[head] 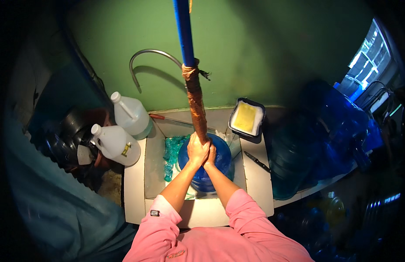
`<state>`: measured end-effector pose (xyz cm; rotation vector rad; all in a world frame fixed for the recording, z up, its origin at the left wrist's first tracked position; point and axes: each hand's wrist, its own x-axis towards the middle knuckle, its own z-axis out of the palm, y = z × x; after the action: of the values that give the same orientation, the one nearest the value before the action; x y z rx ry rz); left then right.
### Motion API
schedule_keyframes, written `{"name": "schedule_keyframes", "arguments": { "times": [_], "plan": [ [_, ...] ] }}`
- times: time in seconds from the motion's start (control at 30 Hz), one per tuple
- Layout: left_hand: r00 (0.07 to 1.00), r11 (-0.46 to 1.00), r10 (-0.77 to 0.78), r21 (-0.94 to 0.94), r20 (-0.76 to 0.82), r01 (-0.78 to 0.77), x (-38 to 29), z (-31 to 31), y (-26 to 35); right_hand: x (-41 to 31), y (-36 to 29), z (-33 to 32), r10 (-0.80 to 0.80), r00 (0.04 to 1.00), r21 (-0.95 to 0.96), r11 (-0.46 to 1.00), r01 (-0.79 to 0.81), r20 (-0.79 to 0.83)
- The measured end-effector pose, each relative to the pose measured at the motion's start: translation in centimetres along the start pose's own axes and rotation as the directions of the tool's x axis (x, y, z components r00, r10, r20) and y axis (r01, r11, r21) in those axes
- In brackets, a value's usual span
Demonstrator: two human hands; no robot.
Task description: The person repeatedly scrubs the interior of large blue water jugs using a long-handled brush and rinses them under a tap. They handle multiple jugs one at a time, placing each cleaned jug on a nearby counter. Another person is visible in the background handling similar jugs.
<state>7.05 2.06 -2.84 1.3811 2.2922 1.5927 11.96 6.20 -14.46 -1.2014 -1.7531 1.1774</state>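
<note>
Both my hands are closed around the brown-wrapped lower part [196, 108] of a long blue pole [184, 32]. My left hand [197, 150] and my right hand [210, 155] press together over the top of a round blue plastic water jug [222, 154]. The jug's mouth and the pole's lower end are hidden by my hands. Around the jug is a light tiled sink basin [154, 170]. Green netting-like material [172, 154] lies inside the basin, left of the jug.
Two white plastic jugs [129, 114] stand on the left rim. A red-handled rod [171, 120] lies behind the basin. On the right are a dark tub [258, 132] holding a yellow sponge [245, 118], a black-handled knife [257, 161] and large blue bottles [333, 131]. A curved metal faucet [153, 51] rises behind.
</note>
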Motion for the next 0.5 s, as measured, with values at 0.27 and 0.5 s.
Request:
{"name": "schedule_keyframes", "arguments": {
  "times": [0.27,0.5],
  "plan": [
    [0.964,0.966,-0.257,-0.020,0.065,0.259,0.0,0.6,-1.3,1.0,1.3,2.4,0.000,1.000,-0.202,0.979,0.004,0.022],
    [0.999,0.992,-0.011,-0.124,-0.051,0.005,0.0,1.6,-1.7,0.7,-0.5,0.1,-0.180,0.983,0.003,0.984,0.180,-0.042]
  ]
}}
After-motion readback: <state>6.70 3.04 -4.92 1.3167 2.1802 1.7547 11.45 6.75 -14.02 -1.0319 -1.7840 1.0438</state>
